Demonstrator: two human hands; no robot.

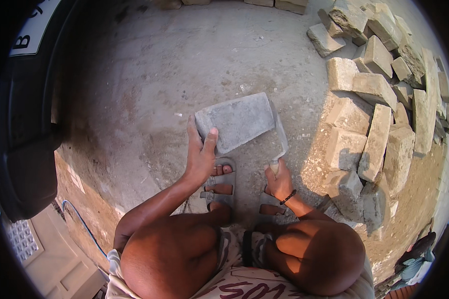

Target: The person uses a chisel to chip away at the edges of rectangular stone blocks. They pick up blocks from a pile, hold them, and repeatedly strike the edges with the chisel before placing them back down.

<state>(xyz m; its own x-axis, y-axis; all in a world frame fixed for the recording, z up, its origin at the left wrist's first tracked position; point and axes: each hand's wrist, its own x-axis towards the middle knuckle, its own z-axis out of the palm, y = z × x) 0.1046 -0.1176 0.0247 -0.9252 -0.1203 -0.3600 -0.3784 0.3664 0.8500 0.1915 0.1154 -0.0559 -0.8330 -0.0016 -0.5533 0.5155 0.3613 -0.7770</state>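
A grey concrete block [237, 121] is held at its left end by my left hand [200, 154], with fingers along that end and the thumb over the near corner. My right hand [279, 177] grips the pale handle of a metal trowel [279, 139], whose blade is upright along the block's right end. Whether the blade touches the block is hard to tell. My sandaled feet [219, 188] are on the concrete below, between my hands and bent knees.
A heap of broken and whole blocks [374, 92] lies along the right, and more blocks [289, 6] sit at the far edge. A dark vehicle body with a plate [27, 124] stands at the left. A blue hose [87, 226] and moulded panel [55, 249] lie lower left, on the ground.
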